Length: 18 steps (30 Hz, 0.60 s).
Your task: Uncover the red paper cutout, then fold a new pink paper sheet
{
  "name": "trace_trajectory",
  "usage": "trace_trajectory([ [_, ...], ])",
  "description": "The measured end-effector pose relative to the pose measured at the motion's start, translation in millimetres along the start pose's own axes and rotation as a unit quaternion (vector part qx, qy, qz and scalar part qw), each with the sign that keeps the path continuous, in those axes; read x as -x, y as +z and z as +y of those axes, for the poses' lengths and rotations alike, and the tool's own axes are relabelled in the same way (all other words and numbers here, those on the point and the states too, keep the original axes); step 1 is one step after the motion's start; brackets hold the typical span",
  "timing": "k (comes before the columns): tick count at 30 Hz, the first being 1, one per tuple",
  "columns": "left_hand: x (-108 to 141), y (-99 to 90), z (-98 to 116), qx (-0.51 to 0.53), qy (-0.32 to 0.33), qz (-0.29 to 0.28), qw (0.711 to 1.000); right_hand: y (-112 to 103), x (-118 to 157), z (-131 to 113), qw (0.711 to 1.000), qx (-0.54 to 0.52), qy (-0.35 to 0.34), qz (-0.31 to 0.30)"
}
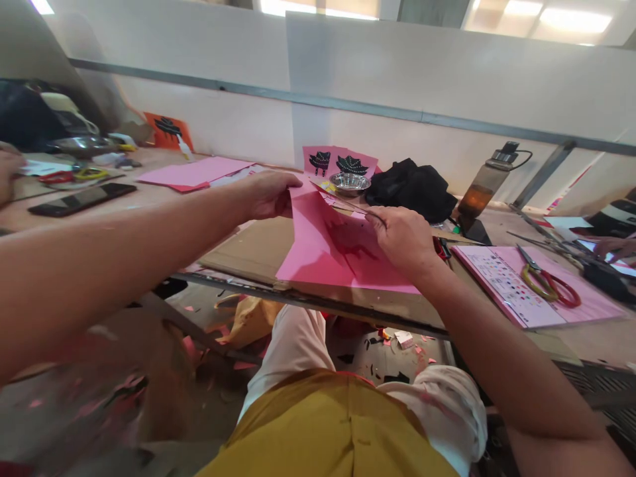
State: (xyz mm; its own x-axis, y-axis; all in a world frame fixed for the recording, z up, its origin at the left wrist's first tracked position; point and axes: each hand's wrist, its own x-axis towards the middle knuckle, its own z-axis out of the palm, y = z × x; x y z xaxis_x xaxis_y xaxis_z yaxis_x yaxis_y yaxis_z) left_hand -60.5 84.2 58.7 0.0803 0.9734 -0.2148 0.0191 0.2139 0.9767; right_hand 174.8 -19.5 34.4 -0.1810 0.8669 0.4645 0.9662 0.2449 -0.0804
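Closed on the upper left edge of a pink paper sheet (315,248), my left hand (271,193) holds it raised over the cardboard on the table. My right hand (403,240) is wrapped around a slim metal tool, apparently scissors (350,205), whose blades point left towards the sheet's top. The grip hides most of the handles. A slanting fold or slit divides the sheet, and its right part lies lower, in shadow. Just beyond the hands is a small metal bowl (350,183), before pink cards with dark dotted designs (352,164).
Red-and-yellow scissors (546,281) lie on a pink stack (591,275) at right. Behind are a black cloth (410,189) and a bottle (489,179). Pink sheets (199,171) and a phone (82,199) lie left. Other people's hands (616,248) show at both sides.
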Motion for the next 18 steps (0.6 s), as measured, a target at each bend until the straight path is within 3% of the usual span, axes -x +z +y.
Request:
trace_trajectory([
  [3,-6.0,-4.1,-7.3,0.001,-0.016,-0.006,1.000,0.2,0.8,-0.3,1.000,-0.006,0.008,0.003],
  [8,-17.2,-15.6,-41.8,-0.027,-0.051,-0.001,0.998,-8.1,1.6,4.6,1.000,-0.019,0.017,0.011],
  [12,-18.7,-24.0,-61.3,-0.030,-0.052,-0.043,0.997,-16.5,0.2,8.5,0.999,-0.028,0.037,0.025],
  [18,-21.0,-25.8,-68.4,-0.031,-0.051,-0.104,0.993,-10.6,-1.6,0.2,0.999,-0.026,0.012,0.016],
])
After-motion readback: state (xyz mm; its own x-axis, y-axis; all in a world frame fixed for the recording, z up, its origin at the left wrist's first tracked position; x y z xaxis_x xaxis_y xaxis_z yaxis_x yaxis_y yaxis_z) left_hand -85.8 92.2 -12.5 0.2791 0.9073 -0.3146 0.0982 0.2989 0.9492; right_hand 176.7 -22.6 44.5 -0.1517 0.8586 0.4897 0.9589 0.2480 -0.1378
